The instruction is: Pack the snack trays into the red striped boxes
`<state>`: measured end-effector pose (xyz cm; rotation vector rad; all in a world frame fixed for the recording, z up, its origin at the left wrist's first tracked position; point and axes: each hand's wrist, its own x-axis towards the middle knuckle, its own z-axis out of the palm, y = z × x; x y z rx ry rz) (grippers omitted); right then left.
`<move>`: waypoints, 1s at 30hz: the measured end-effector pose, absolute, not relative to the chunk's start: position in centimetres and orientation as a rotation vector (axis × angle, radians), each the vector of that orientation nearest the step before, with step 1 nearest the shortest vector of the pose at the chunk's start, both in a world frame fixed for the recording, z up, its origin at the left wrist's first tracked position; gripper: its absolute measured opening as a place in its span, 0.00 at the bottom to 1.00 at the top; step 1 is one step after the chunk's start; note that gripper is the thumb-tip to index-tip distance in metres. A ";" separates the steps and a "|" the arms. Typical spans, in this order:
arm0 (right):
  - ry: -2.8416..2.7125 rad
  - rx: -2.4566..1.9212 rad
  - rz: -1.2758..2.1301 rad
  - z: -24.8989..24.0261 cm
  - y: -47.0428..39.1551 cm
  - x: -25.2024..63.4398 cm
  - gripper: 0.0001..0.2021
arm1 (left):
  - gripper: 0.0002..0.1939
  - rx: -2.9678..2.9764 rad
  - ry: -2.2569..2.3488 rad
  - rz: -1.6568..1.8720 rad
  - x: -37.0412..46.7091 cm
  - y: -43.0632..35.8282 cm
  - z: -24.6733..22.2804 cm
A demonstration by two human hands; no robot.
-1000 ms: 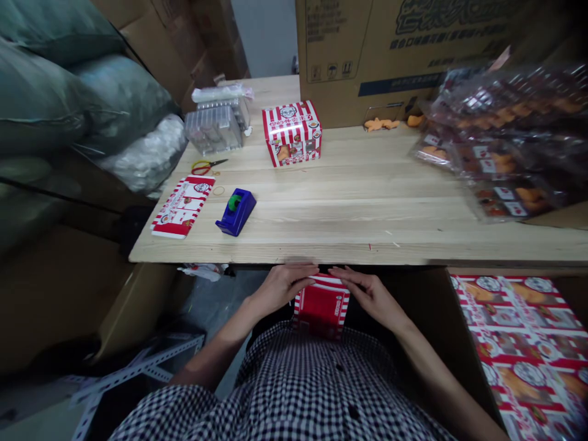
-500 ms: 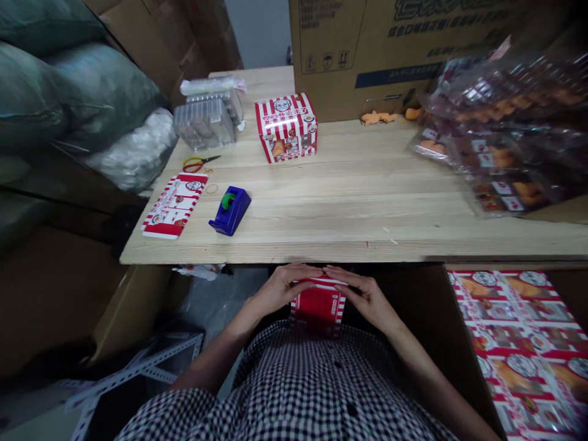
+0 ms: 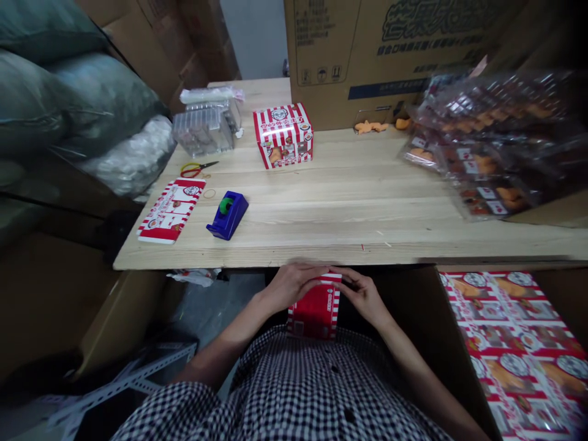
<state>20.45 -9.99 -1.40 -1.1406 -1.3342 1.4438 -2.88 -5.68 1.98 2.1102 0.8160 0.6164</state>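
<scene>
Below the table's front edge, close to my body, I hold a red-and-white striped cardboard box upright. The fingers of my left hand curl over its upper left edge, thumb against the near face. At the upper right corner my right hand grips it, fingers bent over the top. The box's far side and underside are hidden. On the table in front of me, a finished box with the same stripes stands upright. Flat printed cartons lie at the left, beside a blue tape dispenser.
Scissors and a rubber band lie near clear plastic cases. A large brown carton stands at the back. Bagged items are piled at the right. An open carton at lower right holds packed striped boxes.
My left hand has slid right along the box's top edge, and my right fingers bend more over the corner. The view has shifted slightly.
</scene>
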 end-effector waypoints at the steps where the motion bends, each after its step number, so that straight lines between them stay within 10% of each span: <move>1: -1.322 -1.124 1.445 -1.4 -10.0 20.4 0.16 | 0.21 2.105 0.809 0.635 -2.7 -5.8 1.8; 25: -1.608 -1.047 1.406 -0.8 -8.5 18.7 0.12 | 0.14 1.732 0.993 0.782 -6.3 -6.6 0.9; 30: -1.502 -1.157 1.368 -2.6 -8.8 19.5 0.12 | 0.24 1.634 1.979 1.310 -13.6 -2.9 2.4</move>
